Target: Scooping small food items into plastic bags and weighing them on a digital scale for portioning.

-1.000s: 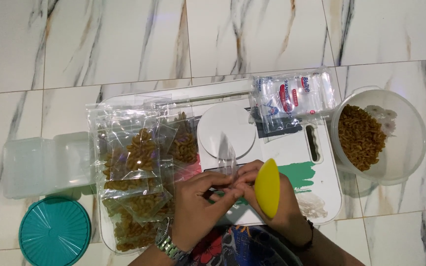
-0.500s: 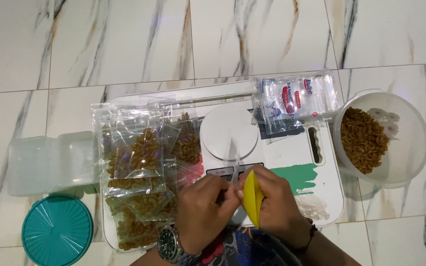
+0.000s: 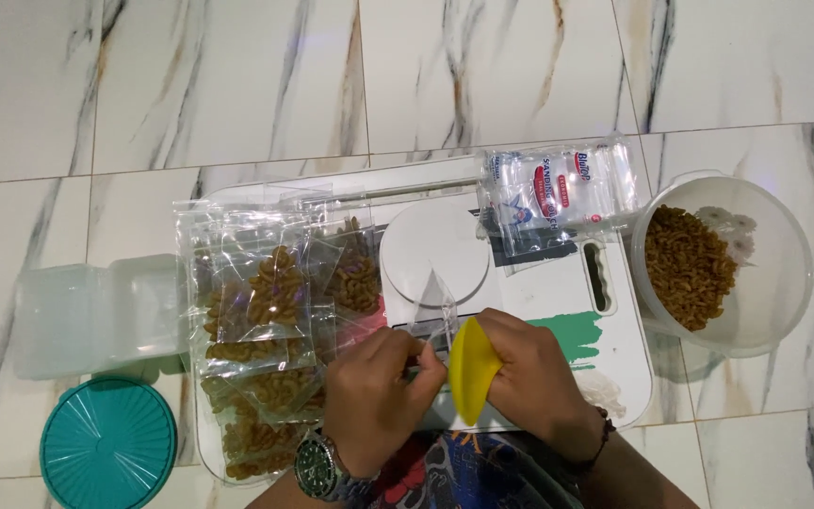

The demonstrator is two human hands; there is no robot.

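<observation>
Both hands meet low at centre, left hand [image 3: 379, 401] fingers pinched, right hand [image 3: 531, 372] curled, knuckles up.

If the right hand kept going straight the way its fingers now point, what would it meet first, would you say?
The right hand, holding a yellow scoop, points left toward the left hand. It would probably meet the small clear bag pinched between them, then the left fingers; depth is unclear.

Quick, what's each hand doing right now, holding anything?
Left hand: closed, pinching a small clear plastic bag.
Right hand: closed, holding a yellow scoop and the bag's other edge.
</observation>
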